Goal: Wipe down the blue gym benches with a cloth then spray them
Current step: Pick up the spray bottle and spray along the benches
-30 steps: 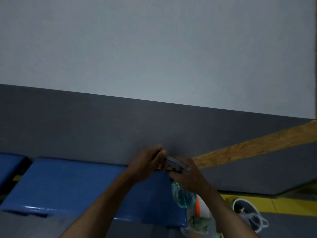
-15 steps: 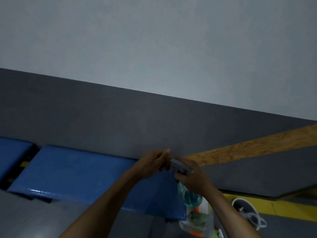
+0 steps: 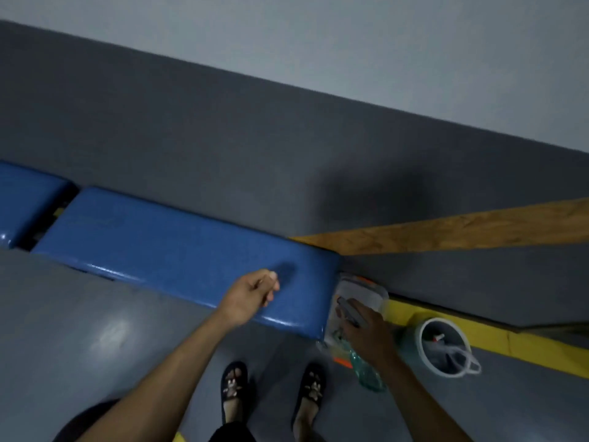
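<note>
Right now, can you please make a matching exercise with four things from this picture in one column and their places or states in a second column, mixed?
Things:
1. long blue padded gym bench
2. green translucent spray bottle
3. round white plastic bucket
4. left hand

Places or states:
A. on the floor by the yellow stripe
B. held by the right hand
C. against the grey wall
D. holds nothing, over the bench edge

Pairs: 1-C, 2-B, 3-A, 4-D

blue bench (image 3: 178, 250), teal spray btl (image 3: 366, 371); yellow stripe (image 3: 516, 342)
</note>
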Tool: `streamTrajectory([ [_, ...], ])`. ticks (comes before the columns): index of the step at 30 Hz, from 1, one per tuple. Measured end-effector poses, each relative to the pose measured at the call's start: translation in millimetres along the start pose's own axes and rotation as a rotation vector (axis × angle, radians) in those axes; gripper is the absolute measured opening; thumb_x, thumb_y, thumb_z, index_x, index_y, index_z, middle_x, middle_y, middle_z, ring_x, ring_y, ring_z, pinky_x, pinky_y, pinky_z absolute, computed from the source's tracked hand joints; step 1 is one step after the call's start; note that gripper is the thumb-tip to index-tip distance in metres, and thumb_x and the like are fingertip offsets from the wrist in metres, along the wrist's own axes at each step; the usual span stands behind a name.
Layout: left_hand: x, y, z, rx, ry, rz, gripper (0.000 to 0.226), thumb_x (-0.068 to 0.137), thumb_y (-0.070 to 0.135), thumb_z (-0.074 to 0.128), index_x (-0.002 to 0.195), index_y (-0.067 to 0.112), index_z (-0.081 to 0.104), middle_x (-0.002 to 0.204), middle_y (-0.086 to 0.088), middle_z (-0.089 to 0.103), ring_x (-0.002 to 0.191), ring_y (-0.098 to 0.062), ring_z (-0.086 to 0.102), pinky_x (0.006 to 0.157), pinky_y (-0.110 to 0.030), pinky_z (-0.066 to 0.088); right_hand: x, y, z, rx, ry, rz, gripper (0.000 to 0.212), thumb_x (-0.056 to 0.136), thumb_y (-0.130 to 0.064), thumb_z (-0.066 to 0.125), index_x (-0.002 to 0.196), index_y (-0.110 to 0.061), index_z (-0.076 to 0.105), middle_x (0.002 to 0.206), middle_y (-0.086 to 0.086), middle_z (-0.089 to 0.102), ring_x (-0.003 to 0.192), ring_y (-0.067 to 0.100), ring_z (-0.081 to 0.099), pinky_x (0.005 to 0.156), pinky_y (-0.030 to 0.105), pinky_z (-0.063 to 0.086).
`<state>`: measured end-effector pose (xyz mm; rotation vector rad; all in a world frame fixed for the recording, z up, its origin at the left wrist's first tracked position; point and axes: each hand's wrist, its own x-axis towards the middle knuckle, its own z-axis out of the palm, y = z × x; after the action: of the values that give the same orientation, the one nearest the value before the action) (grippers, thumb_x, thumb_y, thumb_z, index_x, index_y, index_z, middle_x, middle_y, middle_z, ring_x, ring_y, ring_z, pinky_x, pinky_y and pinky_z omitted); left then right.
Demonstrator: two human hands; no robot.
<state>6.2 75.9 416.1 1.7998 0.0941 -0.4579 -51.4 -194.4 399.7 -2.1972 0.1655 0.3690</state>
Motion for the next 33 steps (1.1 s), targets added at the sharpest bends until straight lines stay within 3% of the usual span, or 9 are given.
streamTrajectory([
  [3,-11,-31,18,-0.049,0.083,-0.083,0.032,0.102,0.025,0.047,0.077,0.011,0.061,0.058,0.001,0.057,0.050,-0.009,0.047,0.048,-0.018,0.039,2,52,13,-0.003,0.012,0.136,0.023,0.091,-0.019,0.059,0.107,-0.030,0.071,0.093,-0.001,0.069,0.080,0.013,0.063,0.070,0.037,0.052],
  [6,-24,-52,33,-0.087,0.133,-0.157,0.032,0.103,0.018,0.044,0.078,0.005,0.059,0.060,-0.006,0.055,0.048,-0.007,0.047,0.048,-0.017,0.038,0,93,38,0.034,-0.024,0.195,0.022,0.086,-0.032,0.060,0.105,-0.027,0.069,0.095,0.000,0.071,0.091,0.024,0.067,0.074,0.047,0.055],
  [10,-37,-70,40,-0.089,0.153,-0.202,0.033,0.102,0.019,0.043,0.084,-0.003,0.059,0.062,-0.006,0.057,0.051,-0.010,0.048,0.050,-0.017,0.040,-4,128,63,-0.028,-0.068,0.264,0.022,0.086,-0.027,0.062,0.106,-0.025,0.070,0.097,0.001,0.073,0.095,0.028,0.066,0.078,0.041,0.053],
  [14,-43,-82,42,-0.056,0.153,-0.213,0.038,0.100,0.032,0.045,0.085,0.001,0.061,0.064,-0.005,0.060,0.055,-0.012,0.052,0.053,-0.018,0.043,-7,140,71,-0.084,-0.143,0.363,0.024,0.085,-0.025,0.060,0.108,-0.029,0.066,0.102,-0.001,0.071,0.098,0.027,0.064,0.073,0.030,0.044],
  [17,-46,-89,41,-0.020,0.147,-0.191,0.038,0.099,0.038,0.046,0.083,0.009,0.063,0.066,-0.004,0.062,0.057,-0.014,0.055,0.055,-0.019,0.045,-12,142,73,-0.144,-0.116,0.369,0.019,0.087,-0.023,0.060,0.106,-0.026,0.064,0.107,0.003,0.070,0.102,0.031,0.062,0.075,0.031,0.041],
  [20,-50,-93,41,-0.016,0.157,-0.196,0.035,0.097,0.036,0.045,0.084,0.010,0.064,0.067,-0.006,0.063,0.059,-0.015,0.055,0.057,-0.021,0.046,-13,143,74,-0.174,-0.098,0.407,0.016,0.086,-0.025,0.059,0.102,-0.027,0.062,0.108,0.003,0.069,0.102,0.032,0.061,0.078,0.034,0.044],
  [23,-51,-93,40,0.012,0.152,-0.194,0.034,0.099,0.034,0.043,0.085,0.012,0.065,0.069,-0.009,0.064,0.059,-0.014,0.057,0.059,-0.022,0.048,-9,140,73,-0.133,-0.076,0.410,0.028,0.078,-0.026,0.057,0.105,-0.029,0.064,0.109,0.002,0.070,0.101,0.031,0.062,0.082,0.036,0.048],
  [28,-48,-91,39,0.008,0.166,-0.205,0.033,0.101,0.033,0.042,0.083,0.019,0.065,0.069,-0.007,0.064,0.059,-0.015,0.057,0.059,-0.027,0.047,19,128,64,0.006,0.020,0.419,0.037,0.083,-0.011,0.063,0.114,-0.032,0.069,0.100,-0.002,0.071,0.094,0.027,0.064,0.072,0.031,0.046],
  [33,-49,-84,35,0.022,0.176,-0.189,0.034,0.100,0.038,0.041,0.085,0.019,0.065,0.072,-0.006,0.065,0.061,-0.014,0.059,0.062,-0.031,0.048,61,105,48,-0.065,0.069,0.427,0.016,0.091,-0.020,0.056,0.100,-0.029,0.064,0.087,0.000,0.060,0.079,0.026,0.058,0.072,0.037,0.051],
])
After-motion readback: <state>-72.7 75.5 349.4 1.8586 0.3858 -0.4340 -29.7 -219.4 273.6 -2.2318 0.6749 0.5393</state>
